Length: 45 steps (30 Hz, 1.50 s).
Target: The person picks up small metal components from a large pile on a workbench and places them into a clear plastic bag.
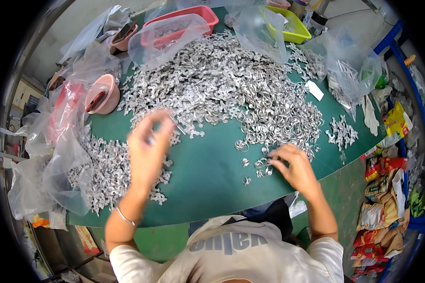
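Note:
My left hand [151, 137] is smeared by motion above the left part of the green table [208, 188], between two heaps of small silver metal parts. A small shiny spot shows by its palm, but I cannot make out what it is. Under and beside it lies the smaller heap of metal parts [109, 170]. My right hand [295, 165] reaches over the near edge of a heap of silver metal rings [283, 106], thumb and bent fingers apart. Several loose rings [262, 166] lie by its fingertips. Behind stretches a large heap of knobbly silver parts [198, 78].
A pink bucket [109, 96] stands at the left, near clear plastic bags [63, 174]. At the back are a red basin [212, 19] and a yellow-green basin [300, 30]. A white tag [315, 90] and a small cluster of parts [341, 133] lie right.

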Motion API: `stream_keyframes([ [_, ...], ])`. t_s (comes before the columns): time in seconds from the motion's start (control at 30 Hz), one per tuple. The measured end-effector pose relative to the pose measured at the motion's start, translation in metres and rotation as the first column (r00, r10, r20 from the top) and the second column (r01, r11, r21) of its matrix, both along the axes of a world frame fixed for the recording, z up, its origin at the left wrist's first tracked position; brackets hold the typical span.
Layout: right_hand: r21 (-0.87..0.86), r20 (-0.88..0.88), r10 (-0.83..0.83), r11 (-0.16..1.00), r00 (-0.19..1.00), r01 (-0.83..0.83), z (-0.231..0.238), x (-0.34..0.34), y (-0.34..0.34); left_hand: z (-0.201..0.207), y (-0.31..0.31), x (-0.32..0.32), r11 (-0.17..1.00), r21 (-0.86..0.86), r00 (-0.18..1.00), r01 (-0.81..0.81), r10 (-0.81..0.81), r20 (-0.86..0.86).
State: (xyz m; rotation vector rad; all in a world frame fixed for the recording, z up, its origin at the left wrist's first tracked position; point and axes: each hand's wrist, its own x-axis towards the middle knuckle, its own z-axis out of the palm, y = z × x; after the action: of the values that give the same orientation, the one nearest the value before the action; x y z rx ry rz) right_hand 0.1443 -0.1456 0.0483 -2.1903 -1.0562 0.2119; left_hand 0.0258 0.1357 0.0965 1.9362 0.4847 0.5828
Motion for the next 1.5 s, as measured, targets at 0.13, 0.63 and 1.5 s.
stream_keyframes([
  [0.13, 0.040, 0.063, -0.050, 0.998, 0.997, 0.048, -0.022, -0.029, -0.011, -0.035, -0.069, -0.037, 0.941, -0.032, 0.932, 0.336, -0.337, -0.132],
  [0.63, 0.348, -0.929, 0.326, 0.600, 0.177, 0.720, -0.054, -0.029, -0.025, -0.079, -0.143, -0.022, 0.918, -0.264, 0.938, 0.296, -0.332, -0.102],
  [1.5, 0.298, -0.808, 0.569, 0.616, -0.150, 0.730, -0.014, -0.088, -0.009, -0.047, -0.157, -0.018, 0.909, -0.207, 0.923, 0.361, -0.317, 0.216],
])
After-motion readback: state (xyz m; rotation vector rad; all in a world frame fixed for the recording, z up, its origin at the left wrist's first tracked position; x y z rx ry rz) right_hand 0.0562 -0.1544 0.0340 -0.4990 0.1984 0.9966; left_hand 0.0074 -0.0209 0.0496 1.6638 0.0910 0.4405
